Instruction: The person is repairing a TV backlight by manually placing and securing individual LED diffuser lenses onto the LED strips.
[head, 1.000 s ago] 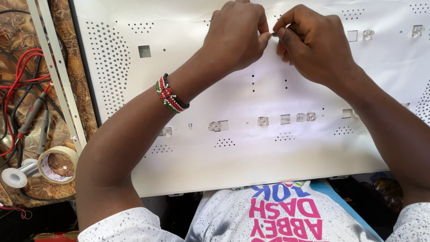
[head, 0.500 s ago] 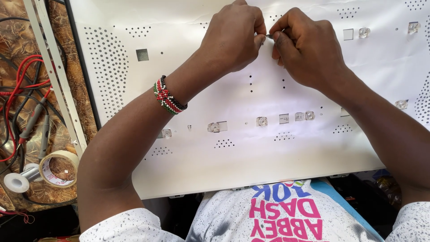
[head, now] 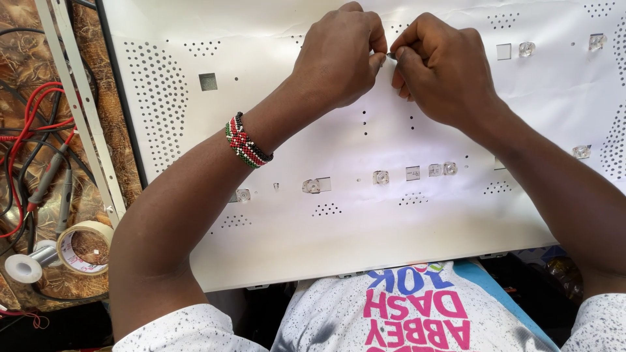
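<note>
The white perforated panel (head: 365, 228) lies flat across my lap and spans most of the view, so both forearms can rest on it. Small clear lenses (head: 381, 176) sit in a row across its middle, with more near the far right edge. At the far centre my left hand (head: 339, 55) and right hand (head: 443, 65) meet knuckle to knuckle, each closed in a fingertip pinch on one tiny dark piece (head: 390, 56), held just above the panel; what the piece is cannot be told. My left wrist, with a beaded bracelet (head: 246, 141), angles in from the near left. Off the panel's left edge lie a tape roll (head: 83, 248) and red wires (head: 26, 130).
</note>
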